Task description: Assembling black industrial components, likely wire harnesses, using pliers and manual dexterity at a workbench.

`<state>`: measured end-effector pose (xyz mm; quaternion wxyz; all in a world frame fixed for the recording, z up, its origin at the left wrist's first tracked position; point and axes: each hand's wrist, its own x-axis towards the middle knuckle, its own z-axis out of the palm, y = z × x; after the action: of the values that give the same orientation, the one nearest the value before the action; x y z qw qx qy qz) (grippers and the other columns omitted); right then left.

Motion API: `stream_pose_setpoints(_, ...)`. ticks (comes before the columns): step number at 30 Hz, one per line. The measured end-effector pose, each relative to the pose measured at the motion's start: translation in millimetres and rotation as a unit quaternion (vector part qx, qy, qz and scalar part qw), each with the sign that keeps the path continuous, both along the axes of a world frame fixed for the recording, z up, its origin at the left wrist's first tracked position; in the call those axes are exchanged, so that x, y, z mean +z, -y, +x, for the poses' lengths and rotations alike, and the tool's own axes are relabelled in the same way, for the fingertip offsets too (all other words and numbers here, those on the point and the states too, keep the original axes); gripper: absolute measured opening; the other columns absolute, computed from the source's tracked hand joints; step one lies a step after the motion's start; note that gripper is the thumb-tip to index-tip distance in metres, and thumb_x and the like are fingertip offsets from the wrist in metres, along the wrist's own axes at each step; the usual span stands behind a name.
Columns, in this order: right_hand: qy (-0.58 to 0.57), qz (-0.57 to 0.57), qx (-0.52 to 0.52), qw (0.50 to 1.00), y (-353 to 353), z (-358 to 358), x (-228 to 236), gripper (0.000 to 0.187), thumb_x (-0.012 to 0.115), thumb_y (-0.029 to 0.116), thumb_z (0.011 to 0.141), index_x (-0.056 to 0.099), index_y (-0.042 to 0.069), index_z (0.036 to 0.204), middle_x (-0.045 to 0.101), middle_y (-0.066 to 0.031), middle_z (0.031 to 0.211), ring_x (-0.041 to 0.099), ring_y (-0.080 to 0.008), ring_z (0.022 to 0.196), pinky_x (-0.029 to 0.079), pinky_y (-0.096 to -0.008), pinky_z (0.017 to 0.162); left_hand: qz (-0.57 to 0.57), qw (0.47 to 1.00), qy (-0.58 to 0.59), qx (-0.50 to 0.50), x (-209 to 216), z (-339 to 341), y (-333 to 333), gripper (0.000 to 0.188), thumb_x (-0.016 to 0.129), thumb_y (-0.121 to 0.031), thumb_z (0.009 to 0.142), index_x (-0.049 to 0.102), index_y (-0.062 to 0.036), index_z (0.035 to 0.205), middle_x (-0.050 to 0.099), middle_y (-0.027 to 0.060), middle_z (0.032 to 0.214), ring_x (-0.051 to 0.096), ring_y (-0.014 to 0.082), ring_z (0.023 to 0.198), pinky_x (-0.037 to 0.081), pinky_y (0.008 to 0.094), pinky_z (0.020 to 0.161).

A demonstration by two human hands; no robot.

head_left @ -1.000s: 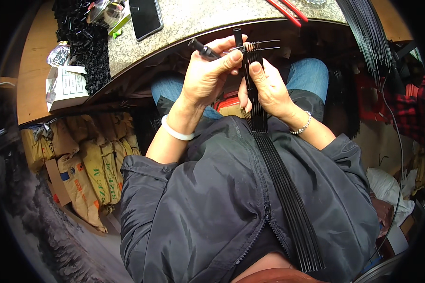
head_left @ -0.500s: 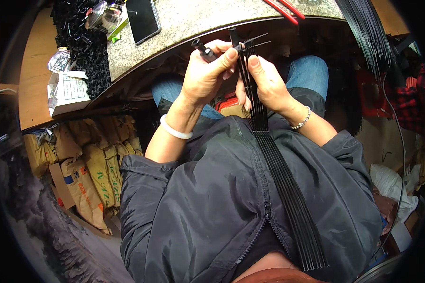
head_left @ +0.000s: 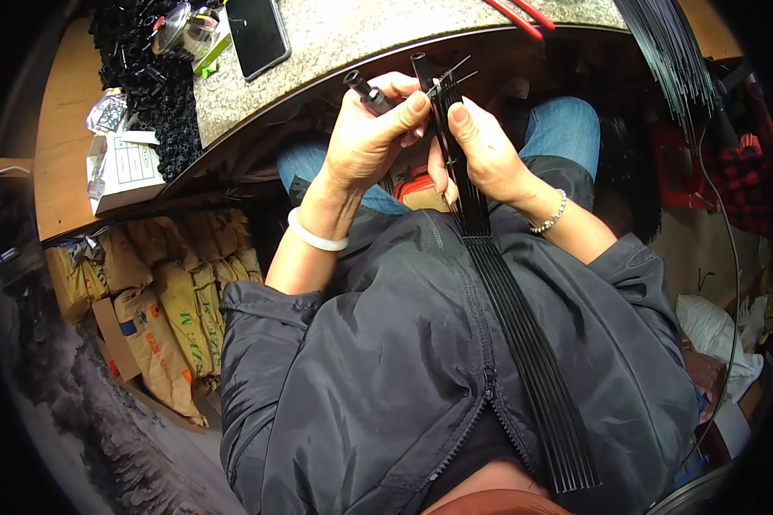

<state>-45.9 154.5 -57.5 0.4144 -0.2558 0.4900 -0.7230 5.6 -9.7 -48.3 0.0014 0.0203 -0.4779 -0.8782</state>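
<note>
Between my hands, a long bundle of thin black ribs around a dark tube, like a folded umbrella frame (head_left: 524,343), runs down over my jacket. My right hand (head_left: 485,150) is closed around its upper part, thumb along the ribs. A short black tubular piece (head_left: 365,90) with a shiny band stands out of my left hand (head_left: 374,133), whose fingers curl around it. My left thumb and forefinger also pinch at the frame near its top, beside the tube end (head_left: 419,62). A few loose rib tips (head_left: 462,73) stick out to the right there. The pinched spot is hidden.
Ahead lies a speckled tabletop (head_left: 335,39) with a phone (head_left: 258,36) and red-handled pliers (head_left: 524,17). Small black parts (head_left: 150,94) heap at the left, beside a white box (head_left: 122,172). Thin dark rods (head_left: 670,60) hang at the right. Yellow-brown sacks (head_left: 176,309) stand lower left.
The tube end and loose rib tips have tilted slightly left and shifted a little. The tubular piece in my left hand moved slightly left. Both grips stay the same.
</note>
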Motion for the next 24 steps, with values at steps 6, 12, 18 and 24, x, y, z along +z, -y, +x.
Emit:
stream_pose_setpoints(6,-0.019,0.021,-0.016,0.999,1,3,4,0.057,0.030,0.056,0.094,0.044,0.002,0.102,0.058,-0.0109,0.057,0.052,-0.0119,0.039,0.044,-0.0221,0.039,0.001,1.000,0.029,0.003,-6,-3,3,0.021,0.068,-0.014,0.085,0.062,0.0006,0.098,0.059,0.0014,0.074,0.050,0.0064,0.062,0.039,0.0184,0.054)
stream_pose_setpoints(12,0.001,0.047,-0.005,0.999,-1,0,2,0.067,0.024,0.062,0.092,0.047,0.000,0.099,0.058,-0.0123,0.055,0.052,-0.0129,0.038,0.044,-0.0226,0.038,-0.013,1.000,0.019,-0.009,-4,-3,6,0.020,0.069,-0.013,0.084,0.063,0.0005,0.097,0.063,0.0055,0.078,0.054,0.0081,0.061,0.040,0.0179,0.051)
stream_pose_setpoints(18,0.078,0.003,0.084,0.993,0,-4,-2,0.069,0.025,0.064,0.091,0.052,0.001,0.084,0.056,-0.0113,0.053,0.048,-0.0134,0.036,0.042,-0.0247,0.039,-0.039,0.998,0.018,-0.039,-1,-2,13,0.018,0.070,-0.011,0.083,0.064,0.0001,0.096,0.064,0.0058,0.075,0.057,0.0082,0.061,0.040,0.0178,0.049)
stream_pose_setpoints(24,0.072,0.049,0.005,0.996,-1,0,-8,0.064,0.027,0.061,0.093,0.050,0.005,0.072,0.043,-0.0030,0.046,0.040,-0.0111,0.035,0.039,-0.0253,0.038,-0.272,0.941,-0.021,0.202,16,8,5,0.026,0.070,-0.018,0.084,0.065,0.0024,0.099,0.064,0.0038,0.073,0.054,0.0056,0.058,0.042,0.0174,0.052)
